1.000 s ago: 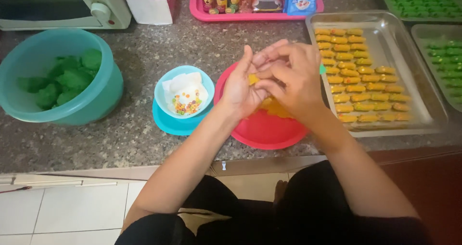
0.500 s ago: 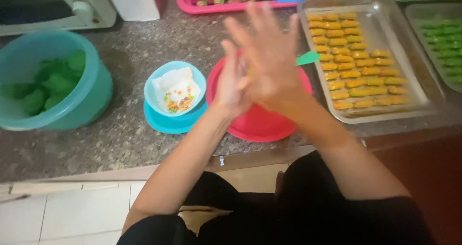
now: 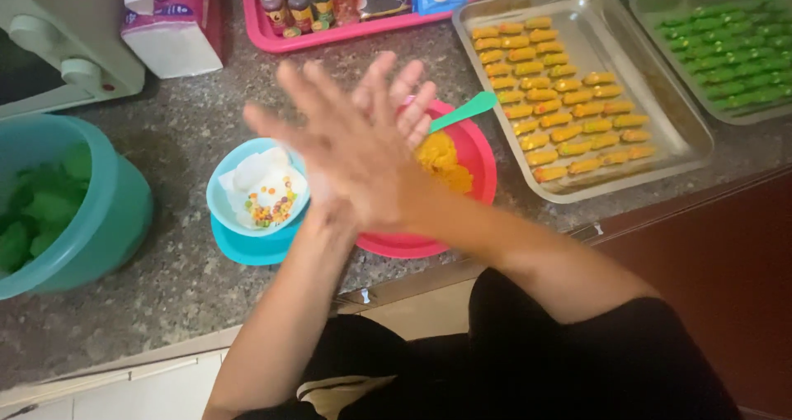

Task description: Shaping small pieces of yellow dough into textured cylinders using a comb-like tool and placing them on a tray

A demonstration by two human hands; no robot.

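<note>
right hand [image 3: 363, 160] crossed flat over left hand [image 3: 404, 106], fingers spread wide, directly above red bowl [image 3: 474, 168] of orange dough [image 3: 437, 158].

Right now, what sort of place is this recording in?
Most likely a home kitchen. A speckled stone counter holds a metal baking tray of shaped orange pieces, a pink tray of small colouring bottles, and a red bowl of orange dough, above which the left hand and right hand press together.

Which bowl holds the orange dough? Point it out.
The red bowl under the hands, with a green spoon; the small blue bowl holds sprinkles, the teal one green dough.
</note>
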